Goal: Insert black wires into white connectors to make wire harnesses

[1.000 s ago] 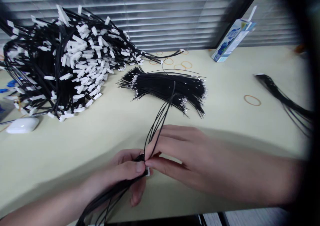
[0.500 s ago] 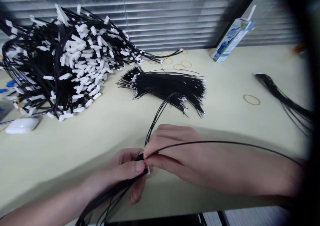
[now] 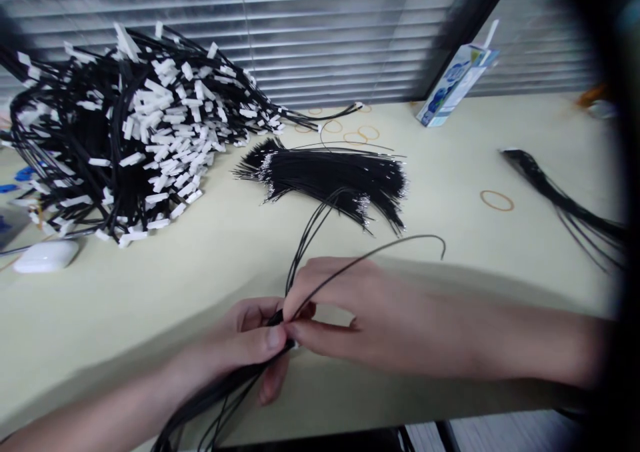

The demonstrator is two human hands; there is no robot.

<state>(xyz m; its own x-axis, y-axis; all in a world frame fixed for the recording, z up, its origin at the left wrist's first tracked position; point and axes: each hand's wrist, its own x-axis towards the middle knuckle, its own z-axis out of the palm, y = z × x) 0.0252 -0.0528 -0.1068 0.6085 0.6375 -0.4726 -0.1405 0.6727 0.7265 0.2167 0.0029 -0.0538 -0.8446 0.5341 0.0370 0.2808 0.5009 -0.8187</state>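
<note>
My left hand (image 3: 257,339) is closed round a bundle of black wires (image 3: 215,389) that trails down toward the table's front edge. A small white connector (image 3: 295,345) shows at the end of that bundle, mostly covered by fingers. My right hand (image 3: 330,305) pinches a single black wire (image 3: 370,253) against the connector, thumb and forefinger touching my left thumb. The wire's free end curls up and over to the right. Several more black wires (image 3: 305,239) arch up behind the hands toward a flat pile of loose black wires (image 3: 330,172) with silvery tips.
A large heap of black cables with white connectors (image 3: 160,119) fills the back left. Before it lies a white case (image 3: 46,257). A drink carton (image 3: 453,85) with a straw stands near the blinds. Rubber bands (image 3: 497,201) and another wire bundle (image 3: 560,195) lie to the right.
The wire in my right hand, which stretched right across the forearm, now curls up with its free end showing. My right fingers have arched more, and both hands stay together at the connector.
</note>
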